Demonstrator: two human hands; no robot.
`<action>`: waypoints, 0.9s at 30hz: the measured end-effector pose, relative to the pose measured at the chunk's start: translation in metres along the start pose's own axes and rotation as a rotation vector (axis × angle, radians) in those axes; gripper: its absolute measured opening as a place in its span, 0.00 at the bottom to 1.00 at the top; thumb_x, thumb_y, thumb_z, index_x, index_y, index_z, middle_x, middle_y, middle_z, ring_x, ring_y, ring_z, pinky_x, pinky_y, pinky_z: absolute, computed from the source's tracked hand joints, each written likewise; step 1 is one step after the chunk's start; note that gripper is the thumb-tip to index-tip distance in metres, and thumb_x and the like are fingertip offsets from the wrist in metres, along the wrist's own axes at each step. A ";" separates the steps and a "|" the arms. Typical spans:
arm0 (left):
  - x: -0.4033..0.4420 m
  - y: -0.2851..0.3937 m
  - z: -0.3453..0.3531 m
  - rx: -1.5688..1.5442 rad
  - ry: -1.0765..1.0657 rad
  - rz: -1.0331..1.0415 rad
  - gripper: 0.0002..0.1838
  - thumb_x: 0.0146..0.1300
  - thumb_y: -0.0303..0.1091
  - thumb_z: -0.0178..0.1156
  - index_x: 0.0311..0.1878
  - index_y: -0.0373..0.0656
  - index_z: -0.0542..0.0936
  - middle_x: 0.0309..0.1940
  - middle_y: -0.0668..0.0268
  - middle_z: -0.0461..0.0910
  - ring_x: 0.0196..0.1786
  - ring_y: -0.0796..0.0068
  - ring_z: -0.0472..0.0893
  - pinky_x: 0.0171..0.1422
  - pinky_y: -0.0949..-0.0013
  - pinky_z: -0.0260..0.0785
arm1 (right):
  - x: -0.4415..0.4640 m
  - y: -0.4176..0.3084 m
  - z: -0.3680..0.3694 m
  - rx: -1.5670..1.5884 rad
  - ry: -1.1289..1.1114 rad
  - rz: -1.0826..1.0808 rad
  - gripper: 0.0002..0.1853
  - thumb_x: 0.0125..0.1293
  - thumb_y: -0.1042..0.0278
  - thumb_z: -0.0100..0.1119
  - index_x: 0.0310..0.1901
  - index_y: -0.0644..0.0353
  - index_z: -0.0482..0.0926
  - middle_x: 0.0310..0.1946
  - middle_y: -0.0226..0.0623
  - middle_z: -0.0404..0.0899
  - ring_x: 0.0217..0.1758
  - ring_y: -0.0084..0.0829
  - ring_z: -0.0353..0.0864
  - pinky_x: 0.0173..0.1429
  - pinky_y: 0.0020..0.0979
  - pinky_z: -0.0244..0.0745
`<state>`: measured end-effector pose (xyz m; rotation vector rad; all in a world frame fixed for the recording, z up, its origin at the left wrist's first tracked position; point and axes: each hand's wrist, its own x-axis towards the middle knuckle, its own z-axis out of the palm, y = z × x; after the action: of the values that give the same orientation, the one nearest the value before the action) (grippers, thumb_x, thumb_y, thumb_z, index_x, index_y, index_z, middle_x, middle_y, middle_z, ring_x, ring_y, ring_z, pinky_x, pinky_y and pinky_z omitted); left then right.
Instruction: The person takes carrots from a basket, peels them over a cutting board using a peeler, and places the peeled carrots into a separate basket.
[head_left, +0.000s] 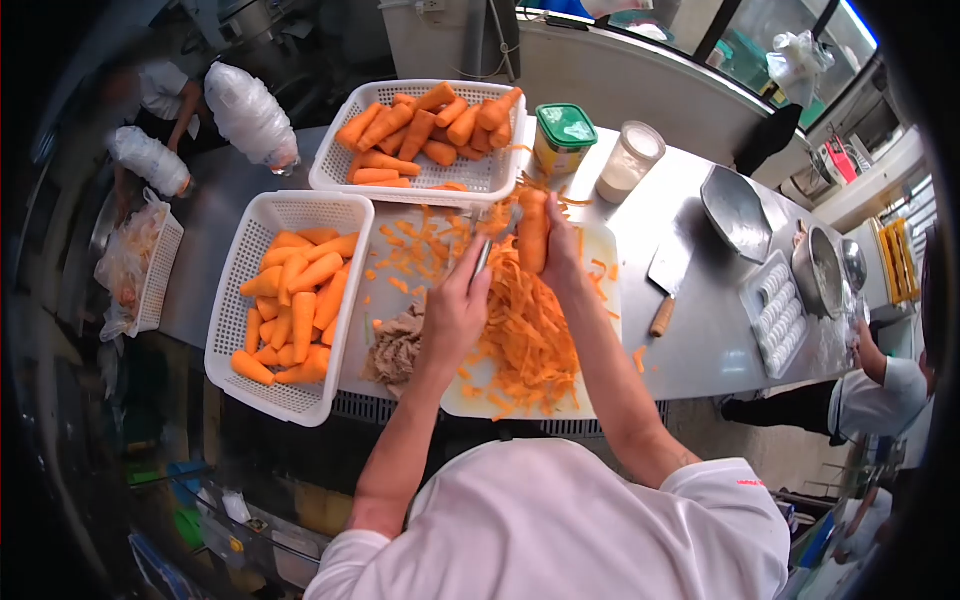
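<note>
My left hand point(457, 312) is closed around the dark handle of a peeler point(484, 256), its head close to the carrot. In my right hand point(563, 248) a thick carrot point(533, 232) stands nearly upright, gripped along its right side. Beneath both hands a heap of orange peelings point(522, 345) covers much of a white cutting board point(598, 245). More shreds lie on the steel table to the left. A crumpled brown cloth point(398, 350) lies beside my left forearm.
White baskets hold carrots: one at left point(219, 345), one at the back point(322, 165). A green-lidded tub point(566, 130), a jar point(632, 160) and a cleaver point(670, 262) with its wooden handle stand or lie rightward. Metal bowls point(737, 212) and a person point(880, 400) are at far right.
</note>
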<state>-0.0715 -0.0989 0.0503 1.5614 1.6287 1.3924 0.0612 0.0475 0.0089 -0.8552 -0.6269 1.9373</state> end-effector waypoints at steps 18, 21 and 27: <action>-0.041 0.047 0.085 0.195 -0.047 0.102 0.23 0.67 0.25 0.58 0.65 0.43 0.76 0.22 0.50 0.72 0.26 0.52 0.75 0.34 0.56 0.67 | -0.070 -0.003 -0.069 0.262 0.015 -0.128 0.26 0.77 0.41 0.43 0.48 0.59 0.75 0.33 0.38 0.81 0.33 0.32 0.83 0.36 0.32 0.83; -0.103 0.065 0.064 0.292 -0.212 0.097 0.22 0.67 0.26 0.58 0.64 0.37 0.76 0.24 0.46 0.73 0.29 0.47 0.78 0.34 0.53 0.69 | -0.051 -0.006 -0.095 0.330 0.105 -0.239 0.25 0.77 0.41 0.44 0.51 0.59 0.73 0.35 0.39 0.81 0.34 0.31 0.82 0.36 0.33 0.83; -0.037 0.058 0.071 0.192 -0.090 0.083 0.21 0.67 0.27 0.58 0.64 0.37 0.76 0.25 0.44 0.74 0.29 0.45 0.78 0.35 0.51 0.69 | -0.074 0.009 -0.085 0.150 0.015 -0.204 0.26 0.78 0.42 0.42 0.53 0.60 0.73 0.38 0.39 0.80 0.38 0.32 0.82 0.39 0.33 0.83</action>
<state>0.0242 -0.1193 0.0647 1.7920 1.7023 1.2166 0.1477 -0.0143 -0.0282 -0.6846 -0.5314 1.7673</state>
